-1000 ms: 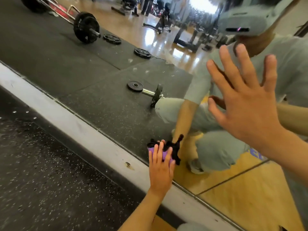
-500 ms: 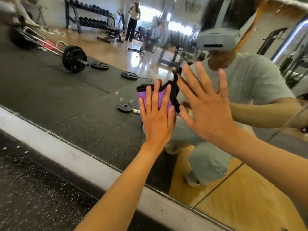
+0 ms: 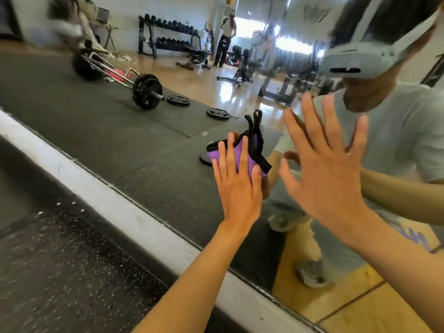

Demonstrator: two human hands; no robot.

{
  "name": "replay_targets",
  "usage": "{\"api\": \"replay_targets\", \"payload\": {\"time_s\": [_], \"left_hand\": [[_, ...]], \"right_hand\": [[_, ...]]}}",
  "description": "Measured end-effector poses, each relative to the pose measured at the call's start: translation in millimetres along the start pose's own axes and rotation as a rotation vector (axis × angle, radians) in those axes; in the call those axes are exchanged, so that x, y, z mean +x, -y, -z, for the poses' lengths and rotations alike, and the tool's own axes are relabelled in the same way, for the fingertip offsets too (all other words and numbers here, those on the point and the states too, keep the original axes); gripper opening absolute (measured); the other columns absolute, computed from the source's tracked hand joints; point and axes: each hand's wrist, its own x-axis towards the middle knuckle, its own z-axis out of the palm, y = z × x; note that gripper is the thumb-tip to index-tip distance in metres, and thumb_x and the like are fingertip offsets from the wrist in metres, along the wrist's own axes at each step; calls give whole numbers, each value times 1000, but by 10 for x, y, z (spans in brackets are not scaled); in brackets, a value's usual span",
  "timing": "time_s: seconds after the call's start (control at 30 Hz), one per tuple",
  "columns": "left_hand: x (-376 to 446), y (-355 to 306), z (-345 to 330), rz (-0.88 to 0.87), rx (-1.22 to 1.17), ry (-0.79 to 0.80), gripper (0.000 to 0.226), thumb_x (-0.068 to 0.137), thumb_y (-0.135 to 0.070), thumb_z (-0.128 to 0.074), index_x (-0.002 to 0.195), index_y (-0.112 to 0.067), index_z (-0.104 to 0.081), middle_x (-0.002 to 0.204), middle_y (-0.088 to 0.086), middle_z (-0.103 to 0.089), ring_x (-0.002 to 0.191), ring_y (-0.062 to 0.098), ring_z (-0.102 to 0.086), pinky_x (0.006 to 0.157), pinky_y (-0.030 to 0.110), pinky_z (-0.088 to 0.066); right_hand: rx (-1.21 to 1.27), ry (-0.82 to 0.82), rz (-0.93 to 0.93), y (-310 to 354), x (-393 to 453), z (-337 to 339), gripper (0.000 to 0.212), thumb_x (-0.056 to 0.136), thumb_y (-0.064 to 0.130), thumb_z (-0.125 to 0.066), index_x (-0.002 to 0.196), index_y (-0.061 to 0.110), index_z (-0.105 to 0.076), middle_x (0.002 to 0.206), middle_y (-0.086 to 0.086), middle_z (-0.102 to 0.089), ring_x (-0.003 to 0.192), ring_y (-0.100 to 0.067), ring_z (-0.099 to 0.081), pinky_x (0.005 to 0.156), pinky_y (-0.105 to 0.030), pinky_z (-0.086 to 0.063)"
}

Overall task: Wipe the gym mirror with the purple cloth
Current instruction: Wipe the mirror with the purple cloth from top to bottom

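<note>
- The left hand [image 3: 236, 188], in the lower middle of the frame, lies flat with its fingers [image 3: 229, 155] straight and close together, pressing the purple cloth [image 3: 242, 152] against the mirror [image 3: 120, 131]; nothing is curled round the cloth, it is held by the flat palm and fingers alone.
- The purple cloth sits at the centre of the frame, on the glass, mostly under the left hand's fingers. Its purple face shows between and above them, and a black edging and black loop [image 3: 255, 121] stick up past the fingertips.
- The right hand [image 3: 329, 174], right of centre, is spread wide, all fingers [image 3: 310, 121] straight and fanned apart, holding nothing. Its palm faces the glass; whether it touches the mirror cannot be told.
- The two hands are just beside each other, with a narrow gap between the left hand's thumb side and the right hand's thumb.
- The mirror fills the upper and right part of the frame; its pale lower frame strip [image 3: 115, 210] runs diagonally from the left edge to the lower right.
- Below that strip, in the lower left, is dark speckled rubber floor [image 3: 60, 272].
- Reflected in the glass: a loaded barbell [image 3: 146, 91] and loose weight plates [image 3: 179, 100] on black matting in the upper left, a dumbbell rack [image 3: 168, 37] at the top, and the crouching person's grey shirt [image 3: 408, 131] at the right.
</note>
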Motion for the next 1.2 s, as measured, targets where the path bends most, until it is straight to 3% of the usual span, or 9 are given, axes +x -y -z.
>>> {"api": "replay_targets", "payload": {"time_s": [0.07, 0.2, 0.27, 0.47, 0.6, 0.7, 0.87, 1.0, 1.2], "left_hand": [[44, -59, 17, -49, 19, 24, 56, 114, -42, -18, 166, -30, 0, 175, -3, 4, 163, 21, 10, 132, 51, 1], [215, -170, 51, -409, 121, 114, 54, 114, -41, -18, 164, -27, -4, 175, -1, -9, 162, 17, 6, 131, 44, 4], [386, -154, 79, -434, 138, 95, 54, 114, -41, -20, 165, -27, -8, 174, 1, -15, 162, 15, 7, 131, 44, 2], [603, -2, 152, -193, 32, -24, 58, 111, -34, -31, 166, -23, -15, 175, 7, -14, 163, 17, 5, 132, 49, -2], [410, 311, 167, -29, -44, -47, 61, 111, -38, -28, 162, -51, 3, 174, -17, 6, 162, 12, 8, 132, 51, -4], [96, 548, 152, 165, -114, -92, 66, 110, -39, -28, 155, -65, 12, 165, -39, 17, 160, 2, 11, 132, 49, -4], [-242, 742, 75, 368, -148, -89, 60, 110, -40, -25, 159, -47, 9, 162, -44, 20, 158, -3, 15, 131, 55, -6], [-38, 517, 88, 200, -147, -32, 63, 110, -35, -24, 161, -51, 11, 173, -20, 14, 160, 8, 16, 132, 43, 6], [730, 196, 198, -135, -28, -11, 61, 112, -33, -30, 166, -16, -10, 176, 3, -4, 162, 16, 10, 132, 51, 1]], "right_hand": [[34, -15, -28, 29, 67, 9, 77, 101, 44, -39, 167, 29, -1, 175, -2, 7, 161, -28, 8, 123, -63, 8], [100, -63, -85, 10, 283, 82, 78, 101, 28, -46, 167, 28, -4, 175, -1, 7, 161, -28, 9, 124, -67, 2], [113, -86, -106, 33, 314, 84, 78, 101, 22, -47, 167, 28, -5, 175, 0, 7, 161, -28, 10, 124, -67, 2], [113, -83, -97, -9, 327, 112, 81, 101, 26, -50, 167, 28, -3, 175, 1, 8, 161, -27, 11, 125, -66, 3], [154, -103, -124, -24, 361, 155, 77, 102, 30, -48, 167, 27, -7, 175, 0, 5, 161, -27, 8, 124, -65, 4], [120, -55, -38, 209, 253, 22, 75, 101, 36, -39, 167, 26, -5, 175, -2, 5, 161, -28, 8, 124, -67, 1], [78, -11, 31, 362, 103, -230, 80, 97, 39, -40, 167, 25, -4, 175, -2, 7, 161, -27, 9, 122, -60, 14], [53, 5, 64, 433, 58, -301, 81, 100, 36, -45, 167, 24, -2, 175, -1, 11, 161, -27, 11, 120, -58, 21], [15, 31, 68, 431, 54, -267, 81, 97, 41, -37, 167, 24, -1, 174, -2, 12, 161, -27, 10, 122, -61, 16]]}}
